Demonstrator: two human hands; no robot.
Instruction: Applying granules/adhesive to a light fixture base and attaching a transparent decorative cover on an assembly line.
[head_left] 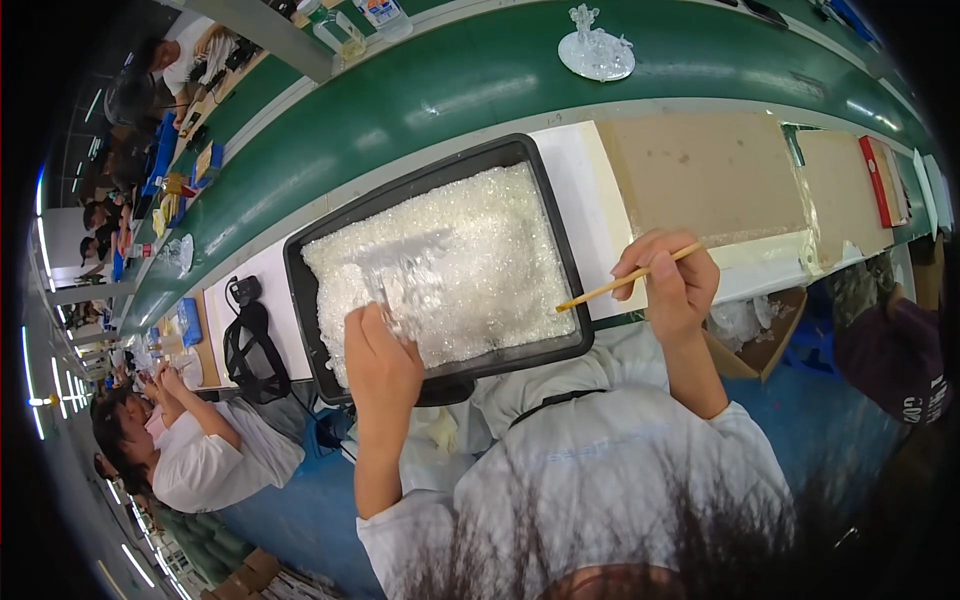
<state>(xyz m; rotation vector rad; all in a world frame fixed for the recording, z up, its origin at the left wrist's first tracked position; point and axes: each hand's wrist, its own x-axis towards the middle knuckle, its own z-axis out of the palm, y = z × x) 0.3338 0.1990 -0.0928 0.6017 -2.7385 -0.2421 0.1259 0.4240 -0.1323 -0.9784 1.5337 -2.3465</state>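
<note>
A black tray [432,386] in front of me is filled with clear, glittering granules [500,240]. My left hand [385,365] is closed on a clear, shiny piece [400,290] at the granules' near left part; its exact shape is blurred, and I cannot tell whether it touches them. Beyond the tray's right edge, my right hand [680,285] pinches a thin wooden stick [625,282]. The stick slants down to the left, and its darker tip is over the tray's right side.
A clear ornament on an oval base [597,55] stands on the green bench [480,105]. Cardboard sheets [705,175] and a red box [880,180] lie to the right. A black strap [255,350] lies left of the tray. A co-worker [200,440] sits at left.
</note>
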